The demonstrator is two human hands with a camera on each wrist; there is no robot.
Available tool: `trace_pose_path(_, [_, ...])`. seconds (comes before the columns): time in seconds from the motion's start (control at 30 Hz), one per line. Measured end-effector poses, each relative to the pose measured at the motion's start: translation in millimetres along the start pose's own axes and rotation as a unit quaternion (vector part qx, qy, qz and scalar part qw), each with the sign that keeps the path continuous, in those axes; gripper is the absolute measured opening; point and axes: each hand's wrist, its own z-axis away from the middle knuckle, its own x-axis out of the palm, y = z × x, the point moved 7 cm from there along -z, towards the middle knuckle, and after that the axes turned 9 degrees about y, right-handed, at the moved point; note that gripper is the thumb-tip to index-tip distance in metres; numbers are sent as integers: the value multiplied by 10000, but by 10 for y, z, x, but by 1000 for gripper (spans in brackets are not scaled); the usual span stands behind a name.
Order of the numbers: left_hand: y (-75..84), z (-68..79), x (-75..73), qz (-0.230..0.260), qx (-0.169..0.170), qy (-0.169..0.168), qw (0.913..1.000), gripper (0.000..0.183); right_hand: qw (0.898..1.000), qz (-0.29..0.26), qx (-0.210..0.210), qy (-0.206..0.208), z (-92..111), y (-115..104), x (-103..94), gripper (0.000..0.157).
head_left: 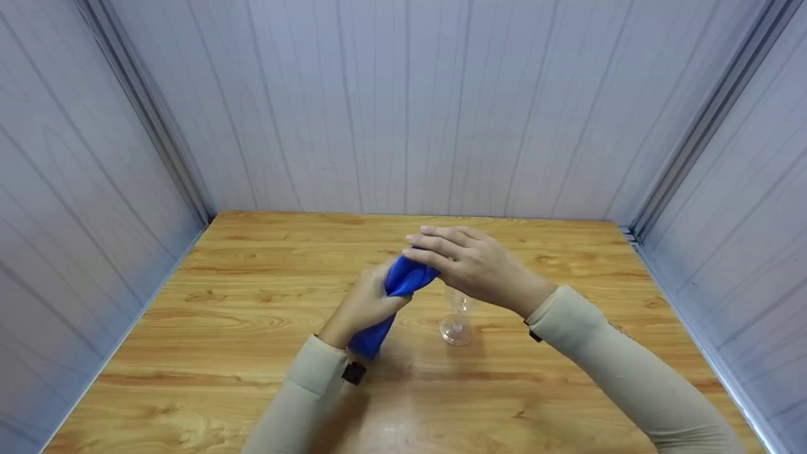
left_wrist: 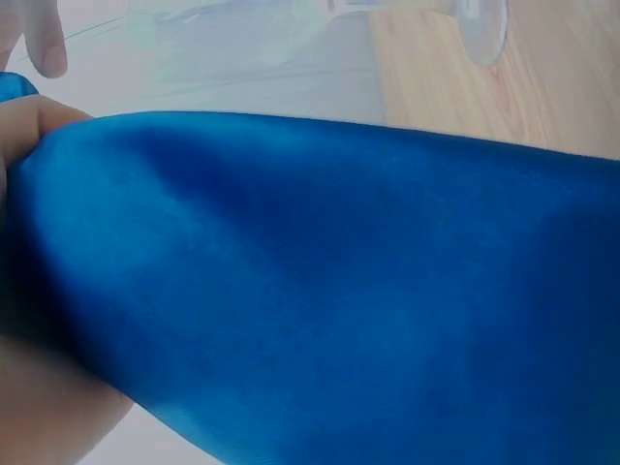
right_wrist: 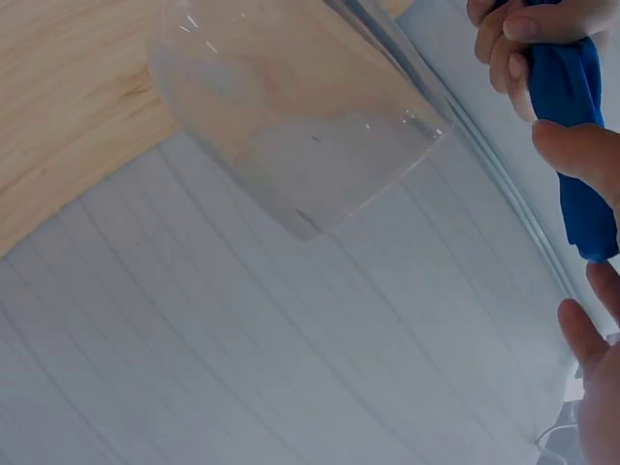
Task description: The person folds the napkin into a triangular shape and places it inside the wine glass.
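A blue cloth (head_left: 408,277) is bunched into a long roll, raised above the table. My left hand (head_left: 369,299) grips it around the middle, and its lower end hangs below that hand. Over the cloth's upper end lies my right hand (head_left: 476,265), its fingers fairly straight. In the right wrist view the right thumb (right_wrist: 579,155) overlaps the cloth while the fingertips spread near its end. A clear stemmed glass (head_left: 456,330) stands upright on the table under the right hand, which partly hides it from above. Its bowl (right_wrist: 291,116) shows large in the right wrist view.
The wood-grain table (head_left: 252,353) runs back to a pale panelled wall (head_left: 403,113). Similar side walls rise at the left and right. The glass stands close beneath both hands.
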Motion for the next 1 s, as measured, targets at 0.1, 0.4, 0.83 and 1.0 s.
trace_pose_path(0.1, [10, -6, 19, -59, 40, -38, 10000, 52, 10000, -75, -63, 16, -24, -17, 17, 56])
trace_pose_path(0.4, [-26, -9, 59, -363, -122, -80, 9992, 26, 9991, -368, 170, 154, -13, 0, 16, 29])
trace_pose_path(0.83, [90, -34, 89, -577, 191, 245, 9979, 55, 9977, -381, 469, 294, 48, 115, -26, 23])
trace_pose_path(1.0, [258, -26, 10, -376, 762, 1045, 9909, 56, 9944, -397, 877, 433, 140, 242, -87, 22])
